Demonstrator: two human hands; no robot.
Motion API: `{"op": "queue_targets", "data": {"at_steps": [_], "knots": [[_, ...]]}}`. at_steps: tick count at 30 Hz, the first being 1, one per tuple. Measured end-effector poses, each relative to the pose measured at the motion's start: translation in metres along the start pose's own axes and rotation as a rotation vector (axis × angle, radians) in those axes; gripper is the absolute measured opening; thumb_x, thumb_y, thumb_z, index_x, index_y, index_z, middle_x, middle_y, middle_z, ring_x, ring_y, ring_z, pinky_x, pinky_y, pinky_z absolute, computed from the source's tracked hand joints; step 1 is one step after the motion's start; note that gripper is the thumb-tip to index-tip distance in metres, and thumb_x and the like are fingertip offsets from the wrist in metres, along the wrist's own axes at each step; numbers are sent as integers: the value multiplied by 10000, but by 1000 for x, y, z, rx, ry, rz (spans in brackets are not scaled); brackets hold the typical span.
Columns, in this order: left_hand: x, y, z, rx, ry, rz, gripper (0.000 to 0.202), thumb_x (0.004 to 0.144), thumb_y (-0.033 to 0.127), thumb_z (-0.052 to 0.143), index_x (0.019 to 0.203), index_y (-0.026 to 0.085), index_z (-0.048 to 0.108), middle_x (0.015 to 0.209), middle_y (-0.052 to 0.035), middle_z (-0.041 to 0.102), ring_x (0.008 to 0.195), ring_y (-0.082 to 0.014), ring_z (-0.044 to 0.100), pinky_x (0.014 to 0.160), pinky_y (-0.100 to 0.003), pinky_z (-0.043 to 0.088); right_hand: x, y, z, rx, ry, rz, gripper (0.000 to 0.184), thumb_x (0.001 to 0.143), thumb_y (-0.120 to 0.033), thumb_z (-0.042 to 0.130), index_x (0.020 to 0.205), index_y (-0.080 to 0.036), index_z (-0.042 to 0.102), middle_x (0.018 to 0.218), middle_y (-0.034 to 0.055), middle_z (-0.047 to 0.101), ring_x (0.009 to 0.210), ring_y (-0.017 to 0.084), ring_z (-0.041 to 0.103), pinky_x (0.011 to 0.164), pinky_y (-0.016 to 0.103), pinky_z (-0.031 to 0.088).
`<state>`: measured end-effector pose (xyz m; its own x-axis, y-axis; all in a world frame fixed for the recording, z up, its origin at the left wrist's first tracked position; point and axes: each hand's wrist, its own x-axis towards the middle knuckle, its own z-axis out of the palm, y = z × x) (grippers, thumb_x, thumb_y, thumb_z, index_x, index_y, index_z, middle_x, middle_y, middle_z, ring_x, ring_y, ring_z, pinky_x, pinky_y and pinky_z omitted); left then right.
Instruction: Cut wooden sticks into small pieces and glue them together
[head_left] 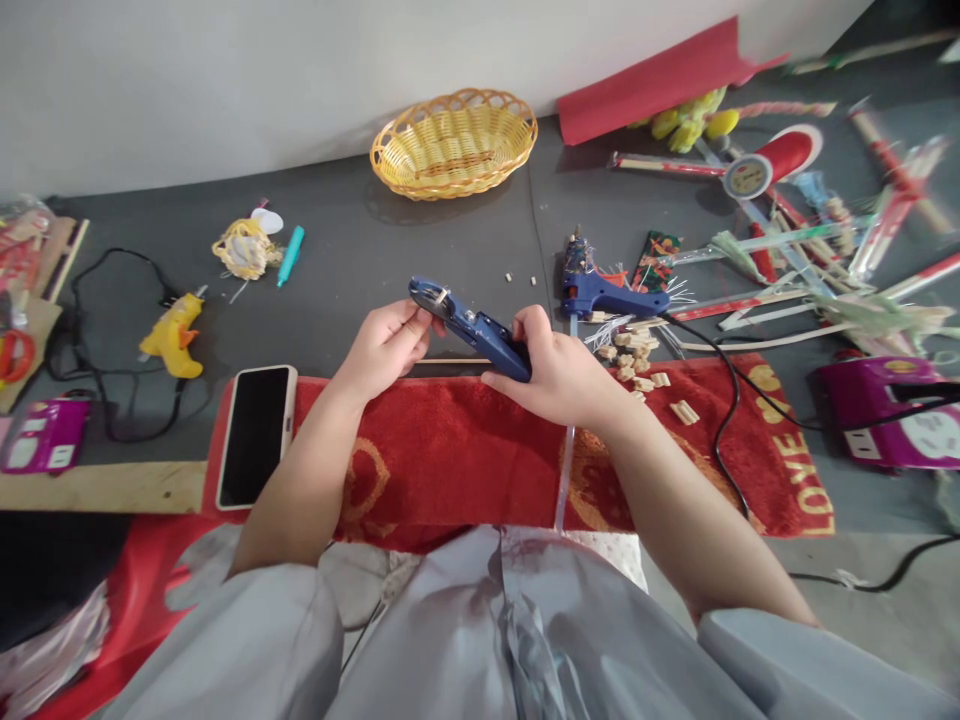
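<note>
We've got our R hand closed round the lower end of a blue hand tool, held aslant over the far edge of the red towel. Our L hand has fingertips drawn in narrow at the tool's upper end; can't tell if anything's btwn them. A thin stick lies along the towel's far edge, nr the tool. Beyond, on the grey table, 2 small white bits. To R of our R hand: blue glue gun w/ cord, & small wood pieces, some on the towel. Phone, dark screen, on the towel's L end; wicker basket at back, nr the wall
</note>
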<state>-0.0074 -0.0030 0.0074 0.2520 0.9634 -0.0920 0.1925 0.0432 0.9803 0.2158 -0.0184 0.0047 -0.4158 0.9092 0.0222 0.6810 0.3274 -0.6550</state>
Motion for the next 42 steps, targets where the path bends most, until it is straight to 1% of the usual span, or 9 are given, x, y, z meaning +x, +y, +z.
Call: {"op": "queue_targets", "data": {"at_steps": [5, 10, 15, 20, 23, 27, 30, 36, 42], "knots": [[-1, 2, -2, -18, -27, -11, 378, 857, 552, 549, 753, 189, 567, 470, 73, 316, 348, -26, 219, 303, -183, 158, 0, 1, -1, 10, -11, -27, 396, 753, -472, 581, 911, -244, 298, 723, -10, 516, 587, 176, 508, 575, 294, 378], [-1, 4, -3, -37, -54, -21, 385, 840, 561, 569, 739, 190, 556, 461, 79, 305, 345, -23, 200, 297, -182, 156, -1, 2, -1, -7, -32, -43, 377, 765, -449, 562, 919, -239, 290, 724, -3, 508, 602, 181, 501, 585, 303, 381], [-2, 6, -3, -29, -72, -54, 361, 858, 534, 555, 743, 193, 546, 453, 84, 290, 337, -25, 189, 300, -186, 154, -1, 3, -3, -27, -54, -72, 327, 787, -406, 547, 933, -234, 309, 721, 1, 525, 583, 175, 496, 567, 291, 368], [-1, 4, -4, -32, -91, -91, 351, 856, 533, 557, 751, 198, 550, 442, 85, 287, 328, -30, 192, 299, -188, 144, -2, 3, -2, -49, -63, -71, 302, 791, -388, 538, 939, -230, 327, 734, 11, 547, 568, 175, 505, 556, 287, 356], [0, 3, -6, -46, -100, -125, 352, 850, 536, 563, 747, 200, 546, 433, 87, 289, 321, -29, 186, 295, -186, 143, -1, 2, -1, -56, -70, -44, 317, 801, -419, 539, 943, -230, 329, 708, 6, 540, 599, 201, 544, 571, 292, 368], [-1, 5, -10, -60, -119, -159, 317, 846, 495, 581, 731, 201, 546, 417, 90, 288, 315, -28, 179, 297, -180, 146, -2, -1, -2, -24, -104, -14, 387, 794, -505, 541, 948, -233, 312, 747, 19, 556, 650, 233, 589, 603, 313, 393], [-2, 7, -13, -81, -139, -177, 296, 834, 473, 601, 718, 207, 545, 414, 92, 276, 316, -28, 166, 296, -180, 134, -2, -3, -3, 3, -119, 3, 414, 788, -536, 526, 939, -237, 282, 760, 21, 544, 674, 243, 595, 618, 324, 404], [-1, 8, -12, -122, -159, -170, 320, 822, 501, 609, 707, 213, 528, 412, 95, 256, 308, -27, 149, 292, -180, 118, -2, -4, -1, 41, -76, 8, 447, 773, -540, 549, 898, -247, 236, 718, -9, 484, 611, 196, 531, 586, 306, 389], [-2, 8, -13, -199, -192, -192, 399, 762, 563, 663, 714, 195, 517, 397, 108, 266, 313, -8, 141, 295, -138, 137, -2, 0, 1, 85, -39, -71, 449, 782, -505, 582, 880, -250, 225, 704, -34, 446, 579, 156, 481, 560, 288, 371]]}}
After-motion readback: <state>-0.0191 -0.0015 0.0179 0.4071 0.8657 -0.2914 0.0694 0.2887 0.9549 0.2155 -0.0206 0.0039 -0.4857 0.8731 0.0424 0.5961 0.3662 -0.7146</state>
